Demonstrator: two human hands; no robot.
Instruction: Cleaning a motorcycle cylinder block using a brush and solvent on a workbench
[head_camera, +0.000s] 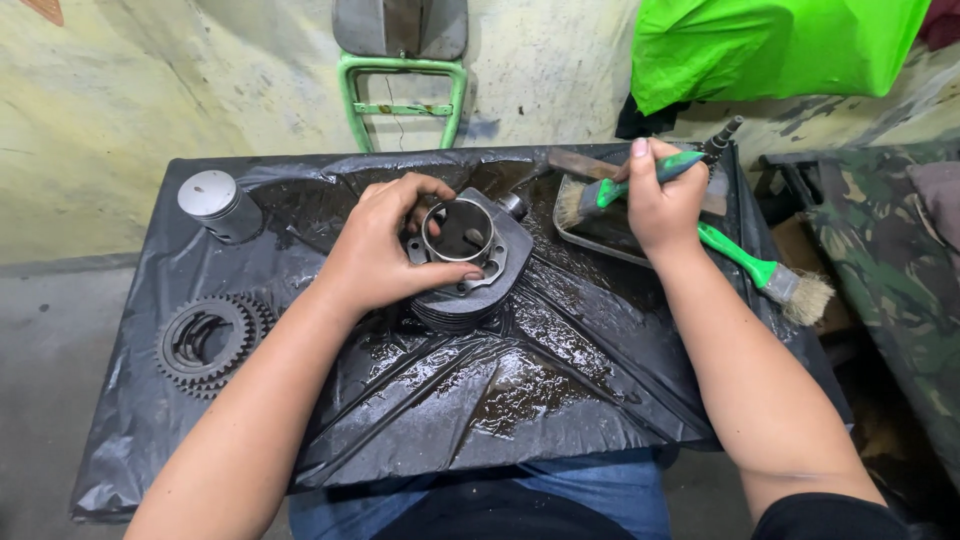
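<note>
Two gears (208, 343) and a piston (219, 205) sit at the bench's (400, 420) left end, well apart from your work. Your left hand (385, 250) wraps the cylinder (468, 262) mid-bench, fingers (425, 188) curled over its bore rim; keep that grip firm so it cannot slide on the wet plastic. Your right hand (660, 200) is closed around the brush (620, 188), bristles over the tray (600, 240). Load it lightly. A second brush (770, 275) lies rightmost.

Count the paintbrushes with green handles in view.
2. One paintbrush is gripped in the right hand, bristles over the metal tray. The second brush lies at the table's right edge, bristles hanging past it. Others could be hidden behind the hand.
</note>
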